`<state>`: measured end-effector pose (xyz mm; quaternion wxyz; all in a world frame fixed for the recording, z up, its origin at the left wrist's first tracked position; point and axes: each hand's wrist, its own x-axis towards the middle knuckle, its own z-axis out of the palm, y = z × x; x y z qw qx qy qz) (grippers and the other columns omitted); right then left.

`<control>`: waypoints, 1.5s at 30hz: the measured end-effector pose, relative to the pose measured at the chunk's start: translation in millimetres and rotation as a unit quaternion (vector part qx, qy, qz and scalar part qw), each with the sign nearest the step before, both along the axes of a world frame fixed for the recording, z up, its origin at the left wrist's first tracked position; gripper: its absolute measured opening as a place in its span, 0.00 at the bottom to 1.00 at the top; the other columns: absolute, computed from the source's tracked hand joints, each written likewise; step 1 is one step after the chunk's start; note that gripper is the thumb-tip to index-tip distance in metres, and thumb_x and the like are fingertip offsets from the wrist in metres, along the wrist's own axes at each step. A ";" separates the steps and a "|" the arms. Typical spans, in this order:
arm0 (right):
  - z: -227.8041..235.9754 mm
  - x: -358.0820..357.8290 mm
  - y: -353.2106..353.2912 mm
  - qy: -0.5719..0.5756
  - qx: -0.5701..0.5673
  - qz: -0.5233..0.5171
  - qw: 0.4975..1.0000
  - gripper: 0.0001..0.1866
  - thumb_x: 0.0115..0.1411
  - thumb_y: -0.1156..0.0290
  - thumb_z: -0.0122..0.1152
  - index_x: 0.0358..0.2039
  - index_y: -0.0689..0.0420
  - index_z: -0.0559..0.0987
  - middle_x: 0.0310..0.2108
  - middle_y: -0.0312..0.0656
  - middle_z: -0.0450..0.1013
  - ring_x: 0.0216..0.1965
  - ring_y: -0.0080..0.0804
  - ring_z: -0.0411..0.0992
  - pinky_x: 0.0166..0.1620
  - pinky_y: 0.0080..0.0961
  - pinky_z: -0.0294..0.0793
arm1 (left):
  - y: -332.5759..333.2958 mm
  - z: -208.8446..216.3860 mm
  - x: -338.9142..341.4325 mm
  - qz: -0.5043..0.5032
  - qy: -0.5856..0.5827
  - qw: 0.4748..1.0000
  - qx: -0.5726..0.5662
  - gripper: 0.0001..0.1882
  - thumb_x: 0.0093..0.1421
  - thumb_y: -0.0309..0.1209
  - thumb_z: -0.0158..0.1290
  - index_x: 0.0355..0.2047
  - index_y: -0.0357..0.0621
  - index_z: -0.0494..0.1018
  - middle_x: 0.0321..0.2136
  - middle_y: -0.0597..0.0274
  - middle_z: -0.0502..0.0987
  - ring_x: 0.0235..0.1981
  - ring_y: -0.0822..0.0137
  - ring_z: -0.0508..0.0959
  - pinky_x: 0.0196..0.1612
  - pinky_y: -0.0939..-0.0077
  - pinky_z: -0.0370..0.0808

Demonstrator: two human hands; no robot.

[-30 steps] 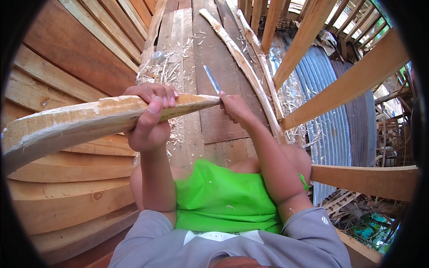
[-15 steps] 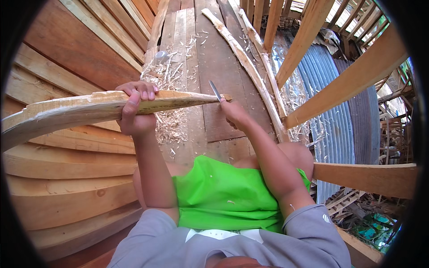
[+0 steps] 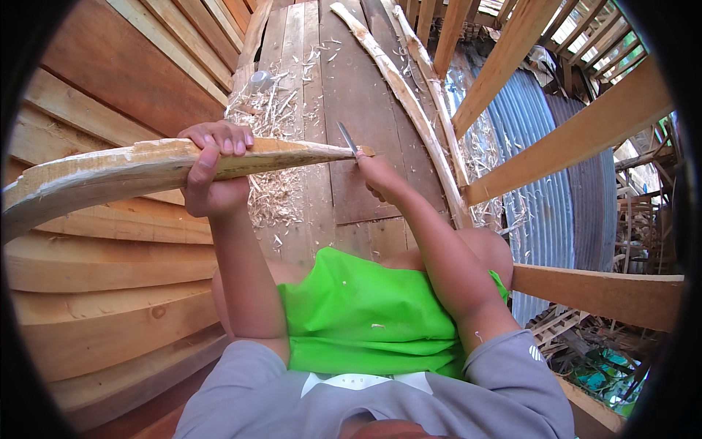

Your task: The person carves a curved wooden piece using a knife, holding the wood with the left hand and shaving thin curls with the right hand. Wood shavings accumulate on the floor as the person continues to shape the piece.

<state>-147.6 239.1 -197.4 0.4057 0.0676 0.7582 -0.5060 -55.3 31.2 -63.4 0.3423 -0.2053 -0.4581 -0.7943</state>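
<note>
A long, curved piece of pale wood (image 3: 146,165) crosses from the left edge and tapers to a narrow end near the middle. My left hand (image 3: 214,170) is closed around its thicker part, fingers over the top and thumb on the near side. My right hand (image 3: 379,175) is closed on a knife, whose handle is hidden in the fist. The thin knife blade (image 3: 346,137) points up and to the left, lying against the wood's narrow tip. Bright green cloth (image 3: 373,311) covers my lap.
Wood shavings (image 3: 274,197) litter the plank floor (image 3: 358,110) beneath the wood. Two long peeled poles (image 3: 398,84) lie along the right. Curved planks (image 3: 110,274) wall the left side. Upright timbers (image 3: 563,161) stand at right before corrugated metal sheets (image 3: 530,110). A small clear cup (image 3: 259,80) sits by the shavings.
Both hands and the wood have shifted slightly left and up in view. The knife stays at the narrow tip. Each hand keeps its grip.
</note>
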 end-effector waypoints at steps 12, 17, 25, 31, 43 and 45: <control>19.7 2.4 -12.4 -0.016 0.006 0.013 1.000 0.21 0.69 0.48 0.38 0.35 0.53 0.68 0.15 0.30 0.56 0.13 0.22 0.55 0.16 0.28 0.53 | -5.0 -0.3 2.8 -0.025 0.016 0.999 -0.013 0.08 0.51 0.27 0.51 0.32 0.41 0.67 0.24 0.57 0.68 0.27 0.64 0.69 0.37 0.64 0.69; 0.5 -4.8 -6.4 -0.015 -0.001 0.002 1.000 0.21 0.69 0.48 0.38 0.34 0.53 0.68 0.15 0.31 0.57 0.13 0.22 0.55 0.16 0.28 0.54 | -1.2 0.9 0.8 -0.012 0.008 1.000 0.000 0.08 0.51 0.27 0.51 0.32 0.41 0.67 0.24 0.57 0.68 0.27 0.64 0.69 0.37 0.65 0.69; 19.0 4.0 -9.9 0.021 0.036 0.021 0.999 0.22 0.69 0.49 0.38 0.36 0.56 0.69 0.16 0.32 0.59 0.13 0.23 0.55 0.16 0.28 0.54 | -5.0 -1.8 2.5 -0.008 0.006 1.000 -0.003 0.08 0.52 0.28 0.52 0.32 0.42 0.67 0.23 0.57 0.68 0.27 0.64 0.69 0.37 0.65 0.69; 1.8 -5.5 -4.0 -0.027 0.003 0.002 1.000 0.23 0.69 0.47 0.38 0.31 0.55 0.67 0.15 0.33 0.58 0.13 0.23 0.53 0.16 0.29 0.51 | -4.4 -0.5 -0.4 -0.010 0.008 1.000 -0.009 0.08 0.52 0.28 0.52 0.32 0.42 0.68 0.23 0.58 0.68 0.27 0.64 0.69 0.37 0.65 0.69; 8.5 -6.8 -5.6 -0.047 -0.023 0.033 0.998 0.23 0.70 0.48 0.36 0.35 0.56 0.69 0.17 0.34 0.58 0.14 0.23 0.54 0.16 0.28 0.53 | -6.6 -0.6 1.1 -0.022 0.021 0.999 -0.024 0.08 0.53 0.29 0.52 0.32 0.42 0.68 0.24 0.58 0.68 0.28 0.64 0.69 0.37 0.65 0.69; 2.0 -11.0 -0.2 -0.047 -0.013 0.036 0.998 0.22 0.70 0.49 0.36 0.36 0.56 0.69 0.17 0.34 0.59 0.14 0.22 0.55 0.16 0.28 0.54 | -5.0 -0.9 0.6 -0.019 0.015 1.000 -0.019 0.08 0.53 0.29 0.52 0.32 0.42 0.68 0.24 0.58 0.68 0.28 0.64 0.69 0.38 0.65 0.69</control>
